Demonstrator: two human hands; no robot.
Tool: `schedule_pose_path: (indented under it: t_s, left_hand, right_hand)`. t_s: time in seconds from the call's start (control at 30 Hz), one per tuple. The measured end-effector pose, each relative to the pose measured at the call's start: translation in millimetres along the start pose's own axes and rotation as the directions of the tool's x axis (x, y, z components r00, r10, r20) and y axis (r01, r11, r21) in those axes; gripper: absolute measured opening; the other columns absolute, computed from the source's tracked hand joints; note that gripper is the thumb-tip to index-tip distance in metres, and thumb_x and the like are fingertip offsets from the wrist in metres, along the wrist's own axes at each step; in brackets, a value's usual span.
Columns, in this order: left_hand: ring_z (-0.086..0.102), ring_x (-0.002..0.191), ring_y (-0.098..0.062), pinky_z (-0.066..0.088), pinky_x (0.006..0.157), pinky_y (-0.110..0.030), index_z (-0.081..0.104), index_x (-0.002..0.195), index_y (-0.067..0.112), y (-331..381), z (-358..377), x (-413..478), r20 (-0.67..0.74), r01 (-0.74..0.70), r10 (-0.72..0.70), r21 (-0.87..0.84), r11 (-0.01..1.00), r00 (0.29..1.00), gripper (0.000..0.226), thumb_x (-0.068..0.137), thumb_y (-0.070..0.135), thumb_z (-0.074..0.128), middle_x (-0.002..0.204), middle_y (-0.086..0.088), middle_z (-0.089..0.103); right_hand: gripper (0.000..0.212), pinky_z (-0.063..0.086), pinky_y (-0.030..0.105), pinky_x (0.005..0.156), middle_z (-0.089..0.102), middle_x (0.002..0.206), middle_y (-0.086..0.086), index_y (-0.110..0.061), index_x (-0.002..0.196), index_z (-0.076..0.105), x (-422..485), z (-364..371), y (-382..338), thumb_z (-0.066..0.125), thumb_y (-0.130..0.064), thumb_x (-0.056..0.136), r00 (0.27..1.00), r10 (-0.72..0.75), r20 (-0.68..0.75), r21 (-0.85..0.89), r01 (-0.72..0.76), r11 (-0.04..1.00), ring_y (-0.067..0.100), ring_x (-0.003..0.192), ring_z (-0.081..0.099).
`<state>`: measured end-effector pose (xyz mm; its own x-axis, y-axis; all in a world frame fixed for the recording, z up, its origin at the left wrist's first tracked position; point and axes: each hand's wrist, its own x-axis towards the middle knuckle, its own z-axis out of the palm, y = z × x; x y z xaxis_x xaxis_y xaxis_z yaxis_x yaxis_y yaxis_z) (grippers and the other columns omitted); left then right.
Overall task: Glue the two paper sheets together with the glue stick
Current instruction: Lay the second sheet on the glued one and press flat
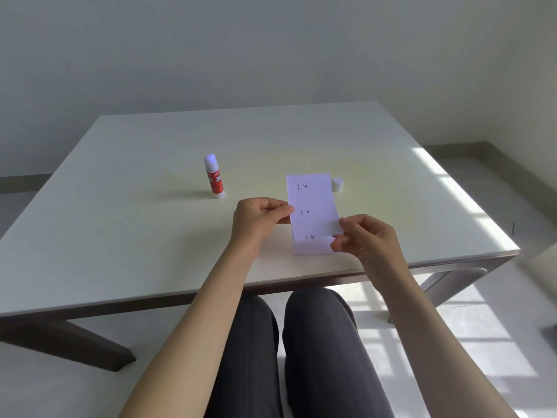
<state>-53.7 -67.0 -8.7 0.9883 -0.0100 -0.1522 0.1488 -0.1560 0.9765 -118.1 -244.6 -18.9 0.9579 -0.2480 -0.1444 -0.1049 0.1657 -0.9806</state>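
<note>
Paper sheets: the upper sheet (312, 206) was held over the lower sheet (312, 248) near the table's (120, 224) front edge, long axis running away from the person.
Left hand (259, 220): pinched the upper sheet's left edge.
Right hand (366, 236): pinched its right near corner.
Glue stick (214, 176): stood upright, uncapped tip up, left of and beyond the sheets, nearer the left hand.
Cap (337, 184): just beside the upper sheet's far right corner.
Stage, judged: aligning the sheets for pressing.
</note>
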Motion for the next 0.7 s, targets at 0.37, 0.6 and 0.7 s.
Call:
schedule_pose_path:
  t_s: [0.37, 0.6, 0.7]
  left_hand:
    - [0.063, 0.092, -0.016, 0.045, 0.099, -0.041, 0.075, 0.075, 0.023, -14, 11, 6, -0.083, 0.040, -0.009, 0.386, 0.922, 0.997, 0.008, 0.071, 0.031, 0.075, 0.088, 0.006, 0.075]
    - [0.065, 0.095, -0.018, 0.046, 0.098, -0.042, 0.073, 0.072, 0.025, -18, 11, 10, -0.079, 0.063, -0.033, 0.411, 0.909, 0.996, 0.008, 0.070, 0.032, 0.076, 0.082, 0.007, 0.071]
    - [0.064, 0.095, -0.019, 0.045, 0.099, -0.042, 0.075, 0.076, 0.022, -19, 12, 11, -0.086, 0.057, -0.023, 0.424, 0.904, 0.996, 0.011, 0.071, 0.032, 0.076, 0.084, 0.005, 0.072]
  right_hand:
    - [0.015, 0.036, 0.009, 0.054, 0.058, 0.069, -0.003, -0.014, 0.063, 0.063, 14, -7, 20, 0.069, -0.013, 0.077, 0.975, -0.216, -0.048, -0.658, 0.132, 0.741, 0.006, 0.059, 0.046]
    - [0.018, 0.033, 0.014, 0.062, 0.055, 0.071, -0.009, -0.017, 0.061, 0.061, 16, -9, 24, 0.069, -0.014, 0.076, 0.975, -0.221, -0.027, -0.708, 0.137, 0.692, 0.021, 0.081, 0.051]
    - [0.017, 0.036, 0.023, 0.066, 0.058, 0.076, -0.003, -0.017, 0.061, 0.061, 17, -8, 26, 0.069, -0.014, 0.076, 0.975, -0.221, -0.024, -0.730, 0.134, 0.671, 0.024, 0.084, 0.054]
